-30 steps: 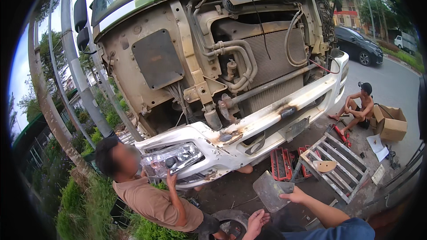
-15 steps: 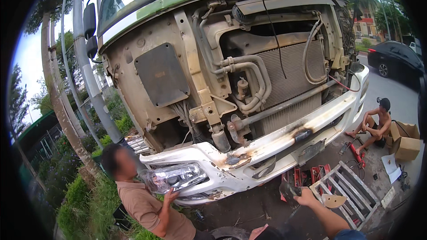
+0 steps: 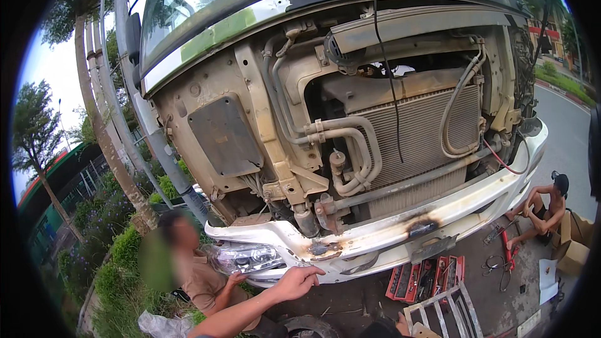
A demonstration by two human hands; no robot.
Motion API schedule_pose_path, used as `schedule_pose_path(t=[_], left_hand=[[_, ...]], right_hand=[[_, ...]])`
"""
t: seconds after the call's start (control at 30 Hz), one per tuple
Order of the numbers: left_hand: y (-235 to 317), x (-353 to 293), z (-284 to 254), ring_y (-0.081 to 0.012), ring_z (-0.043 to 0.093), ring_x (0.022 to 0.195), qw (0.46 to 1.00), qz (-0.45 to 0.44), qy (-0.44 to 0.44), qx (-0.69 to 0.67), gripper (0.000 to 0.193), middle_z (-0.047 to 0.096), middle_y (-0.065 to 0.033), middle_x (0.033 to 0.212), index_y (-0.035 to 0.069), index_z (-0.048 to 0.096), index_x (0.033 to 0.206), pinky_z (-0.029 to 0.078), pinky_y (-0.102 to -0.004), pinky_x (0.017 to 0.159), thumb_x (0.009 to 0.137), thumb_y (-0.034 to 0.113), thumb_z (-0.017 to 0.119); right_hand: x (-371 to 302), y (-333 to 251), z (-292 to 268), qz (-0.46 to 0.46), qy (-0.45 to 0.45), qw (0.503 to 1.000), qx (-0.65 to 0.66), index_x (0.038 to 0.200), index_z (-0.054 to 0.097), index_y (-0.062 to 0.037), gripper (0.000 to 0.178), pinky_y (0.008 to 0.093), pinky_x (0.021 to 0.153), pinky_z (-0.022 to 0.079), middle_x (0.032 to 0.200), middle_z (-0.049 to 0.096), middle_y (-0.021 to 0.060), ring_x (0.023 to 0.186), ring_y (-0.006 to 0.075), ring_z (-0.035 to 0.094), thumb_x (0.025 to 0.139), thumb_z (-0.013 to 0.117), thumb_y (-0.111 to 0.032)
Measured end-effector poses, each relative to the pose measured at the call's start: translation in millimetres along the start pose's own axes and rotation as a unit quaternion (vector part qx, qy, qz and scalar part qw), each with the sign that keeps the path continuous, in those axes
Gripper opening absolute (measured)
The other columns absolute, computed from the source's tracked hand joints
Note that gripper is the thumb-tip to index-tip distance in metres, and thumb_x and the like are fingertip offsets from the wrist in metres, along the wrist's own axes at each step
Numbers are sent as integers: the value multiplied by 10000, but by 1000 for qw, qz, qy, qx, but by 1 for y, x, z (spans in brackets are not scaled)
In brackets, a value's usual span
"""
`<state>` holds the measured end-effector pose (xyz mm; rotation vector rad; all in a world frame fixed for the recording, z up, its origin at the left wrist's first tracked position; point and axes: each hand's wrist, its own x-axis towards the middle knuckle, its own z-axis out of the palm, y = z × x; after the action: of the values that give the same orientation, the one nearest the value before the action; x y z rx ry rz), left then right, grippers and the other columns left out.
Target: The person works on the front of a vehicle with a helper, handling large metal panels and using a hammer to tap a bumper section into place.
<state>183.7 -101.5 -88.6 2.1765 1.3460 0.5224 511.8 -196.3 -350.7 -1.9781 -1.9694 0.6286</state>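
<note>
My left hand [image 3: 299, 284] reaches in from the lower left, index finger stretched out and the other fingers curled, with nothing in it. Its fingertip points at the lower edge of the truck's white front bumper [image 3: 369, 243]; I cannot tell whether it touches. Above it the bumper has a scorched, chipped patch [image 3: 325, 248]. My right hand [image 3: 402, 324], partly cut off at the lower edge, is closed beside a tan rounded piece [image 3: 426, 332]; what it grips is unclear. At the left, a co-worker [image 3: 213, 278] has a hand at the clear headlight [image 3: 247, 258].
Red toolboxes [image 3: 413, 280] full of tools lie below the bumper, by a metal slatted frame [image 3: 454, 313]. Farther right a person [image 3: 543, 213] sits near cardboard boxes [image 3: 573, 241]. The radiator [image 3: 426, 125] is exposed. A tyre [image 3: 310, 327] lies at the bottom.
My left hand has come up with its index finger pointing at the bumper. My right hand has dropped toward the lower edge. The view has shifted, and the passing dark car is gone.
</note>
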Motion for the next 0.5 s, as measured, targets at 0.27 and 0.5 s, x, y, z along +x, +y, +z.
schedule_pose_path(t=[0.27, 0.5], left_hand=[[74, 92, -139, -340, 621, 888, 913, 250, 53, 317, 219, 644, -138, 893, 30, 654, 951, 513, -435, 755, 753, -4, 567], [117, 196, -246, -304, 597, 885, 785, 374, 168, 464, 189, 605, -122, 870, 16, 630, 965, 496, -400, 796, 778, 29, 600]], right_hand=[[20, 10, -28, 66, -5, 986, 156, 1458, 437, -145, 589, 282, 945, 443, 1251, 605, 179, 1073, 159, 572, 974, 535, -467], [26, 12, -37, 124, 10, 956, 265, 1454, 440, -137, 595, 287, 951, 441, 1252, 604, 182, 1081, 163, 570, 972, 535, -472]])
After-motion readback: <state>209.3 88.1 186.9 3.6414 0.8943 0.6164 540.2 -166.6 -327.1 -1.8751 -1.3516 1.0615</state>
